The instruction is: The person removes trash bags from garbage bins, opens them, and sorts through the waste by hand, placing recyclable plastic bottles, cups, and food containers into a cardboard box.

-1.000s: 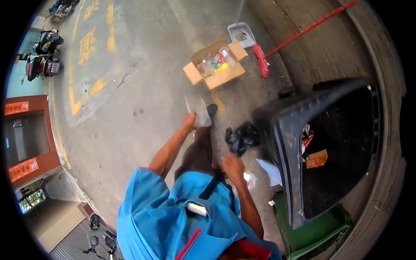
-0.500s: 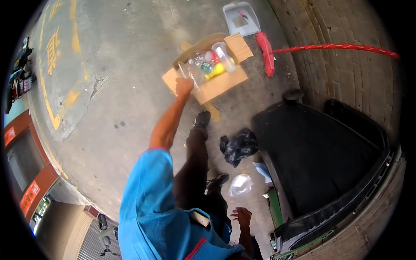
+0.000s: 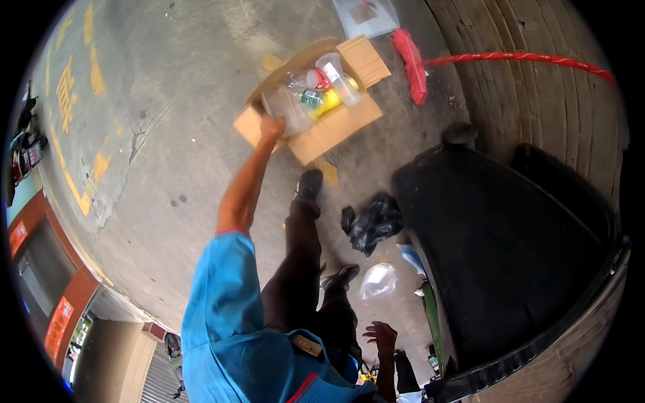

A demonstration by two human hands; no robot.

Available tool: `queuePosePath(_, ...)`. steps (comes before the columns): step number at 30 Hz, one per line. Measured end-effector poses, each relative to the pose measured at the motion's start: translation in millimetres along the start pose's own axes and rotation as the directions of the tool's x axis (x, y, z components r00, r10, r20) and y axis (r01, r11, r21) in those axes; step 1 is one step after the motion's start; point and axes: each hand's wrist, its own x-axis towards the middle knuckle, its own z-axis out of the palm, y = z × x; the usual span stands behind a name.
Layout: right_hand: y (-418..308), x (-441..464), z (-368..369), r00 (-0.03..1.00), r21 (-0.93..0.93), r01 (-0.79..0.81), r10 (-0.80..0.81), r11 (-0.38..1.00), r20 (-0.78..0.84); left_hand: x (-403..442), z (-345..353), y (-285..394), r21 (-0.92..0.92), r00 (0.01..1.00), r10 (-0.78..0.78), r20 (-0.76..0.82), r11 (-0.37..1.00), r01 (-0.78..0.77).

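My left hand [image 3: 272,126] reaches into the near left side of an open cardboard box [image 3: 336,134] on the ground. Its fingers are closed on a clear plastic container [image 3: 285,109], which is blurred and tilted over the box. Inside lie a clear bottle with a green label [image 3: 311,99], a yellow bottle [image 3: 327,105], a tall clear plastic cup [image 3: 338,77] and something red [image 3: 322,80]. Low and close to my body, my right hand [image 3: 381,334] hangs with fingers apart, holding nothing.
Right of me stands a large bin with a black lid [image 3: 504,248]. A black plastic bag [image 3: 373,223] and a clear plastic bag [image 3: 379,281] lie near my feet. Beyond the box are a red broom [image 3: 411,66] and a grey dustpan [image 3: 368,19].
The view has shifted a little, so the box sits slightly farther left and higher. My left hand stays at the box's left side with the clear plastic container. My right hand remains low.
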Motion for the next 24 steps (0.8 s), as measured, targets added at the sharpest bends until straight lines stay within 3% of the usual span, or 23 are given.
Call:
queuePosePath(1,-2,-1,2,1.0,0.003,-0.004,0.004,1.0,-0.008,-4,-12,12,0.005,1.0,0.004,0.006,1.0,-0.004)
queuePosePath(3,1,0,1,1.0,-0.008,0.009,-0.009,1.0,-0.012,-6,-24,33,0.165,0.961,-0.21,0.179,0.969,0.181)
queuePosePath(4,3,1,0,1.0,0.008,0.012,-0.012,1.0,-0.017,-12,-20,37,0.167,0.963,-0.195,0.187,0.972,0.165)
queuePosePath(6,7,-4,-2,0.998,0.044,0.055,-0.055,0.998,-0.005,-30,-20,43,0.268,0.994,0.018,-0.109,0.963,0.012)
queuePosePath(7,9,-7,-2,0.998,0.046,0.067,-0.067,0.997,0.004,-23,-13,22,0.297,0.979,0.115,-0.168,0.953,-0.061)
queuePosePath(10,26,-3,-8,0.995,0.052,0.095,-0.095,0.994,0.012,-61,-32,23,0.207,0.99,0.082,-0.115,0.977,-0.057)
queuePosePath(12,41,-1,-16,0.983,0.084,0.174,-0.178,0.981,0.037,-109,-58,47,0.051,0.956,-0.209,0.206,0.978,0.203)
queuePosePath(14,56,3,-18,0.981,0.149,0.187,-0.191,0.971,0.016,-153,-49,13,-0.097,0.979,-0.032,0.2,0.994,0.052)
queuePosePath(15,61,3,-19,0.989,0.147,0.145,-0.142,0.979,-0.032,-190,-55,17,-0.222,0.961,-0.006,0.275,0.973,0.069)
queuePosePath(16,70,4,-26,0.975,0.183,0.206,-0.218,0.961,0.045,-228,-57,17,-0.32,0.926,0.016,0.377,0.94,0.114)
queuePosePath(17,121,49,-34,0.977,0.505,0.074,-0.165,0.86,0.138,-253,-57,9,-0.306,0.864,0.049,0.502,0.944,0.124)
queuePosePath(18,99,11,-38,0.963,0.205,0.27,-0.268,0.941,-0.037,-277,-55,0,-0.285,0.787,0.078,0.612,0.95,0.128)
queuePosePath(19,111,10,-47,0.944,0.227,0.329,-0.329,0.917,-0.04,-304,-54,-16,-0.346,0.662,0.198,0.723,0.933,0.099)
queuePosePath(20,112,-4,-58,0.958,0.3,0.285,-0.281,0.91,-0.057,-325,-52,-20,-0.411,0.513,0.314,0.799,0.908,0.084)
queuePosePath(22,163,2,-77,0.941,0.442,0.336,-0.309,0.831,-0.135,-413,-42,-2,-0.146,0.571,0.083,0.817,0.987,0.067)
queuePosePath(24,222,12,-95,0.917,0.557,0.397,-0.334,0.729,-0.217,-499,-35,7,-0.024,0.53,0.042,0.847,0.999,-0.041)
